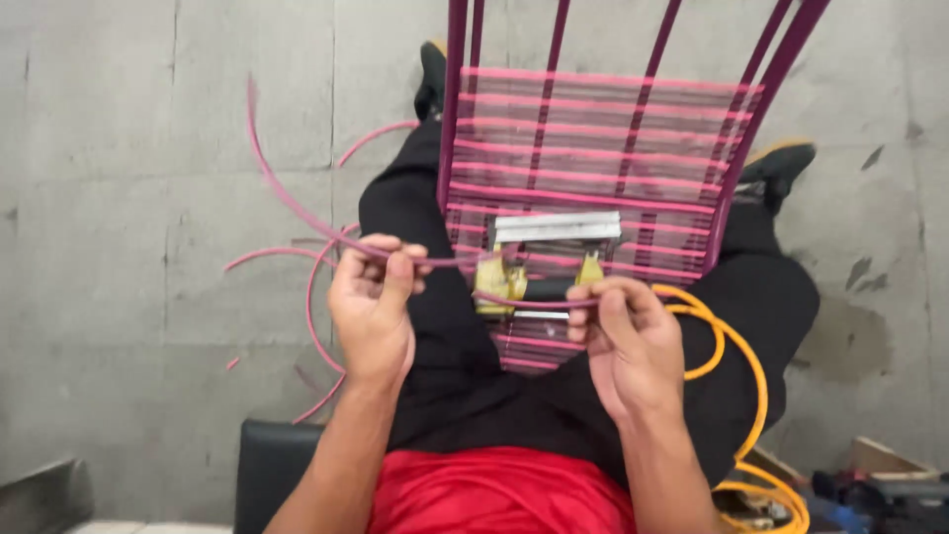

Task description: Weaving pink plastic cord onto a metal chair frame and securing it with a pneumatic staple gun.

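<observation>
While taut, pink cord [297, 203] between fingers [400, 272].

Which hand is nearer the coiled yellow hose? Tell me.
Right. The right hand sits beside the yellow hose, nearly touching its loop; the left hand is across the lap, pinching the pink cord.

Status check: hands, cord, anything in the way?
Left hand and right hand both pinch the thin pink plastic cord. Dark magenta metal chair frame between knees. Yellow hose beside right wrist.
</observation>
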